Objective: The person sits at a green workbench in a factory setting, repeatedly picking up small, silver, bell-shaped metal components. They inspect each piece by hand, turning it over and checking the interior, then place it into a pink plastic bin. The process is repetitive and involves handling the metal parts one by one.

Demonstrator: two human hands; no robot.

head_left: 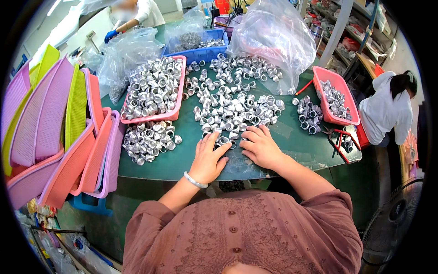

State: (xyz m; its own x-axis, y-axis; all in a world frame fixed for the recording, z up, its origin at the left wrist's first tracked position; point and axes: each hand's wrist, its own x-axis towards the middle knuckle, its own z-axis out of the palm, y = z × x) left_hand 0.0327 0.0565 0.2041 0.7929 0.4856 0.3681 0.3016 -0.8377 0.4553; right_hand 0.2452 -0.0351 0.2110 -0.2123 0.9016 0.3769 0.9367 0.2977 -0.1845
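Small silver ring-shaped metal parts (pixel 242 109) lie in a loose pile on the green table (pixel 278 157) in front of me. My left hand (pixel 209 160) rests at the pile's near edge, its fingers apart and the tips against a few rings. Beside it, my right hand (pixel 262 148) lies palm down with fingers spread, its fingertips touching the closest rings. Neither hand appears to grip a part, though what lies under the palms is hidden. A pale bangle (pixel 195 181) circles my left wrist.
A pink basket (pixel 179 98) heaped with rings stands left, with another heap (pixel 148 144) before it. Stacked colored baskets (pixel 50 109) crowd the far left. At right are a pink basket (pixel 340 118), red-handled pliers (pixel 338 145) and a seated person (pixel 388 107). A blue bin (pixel 200 54) stands behind.
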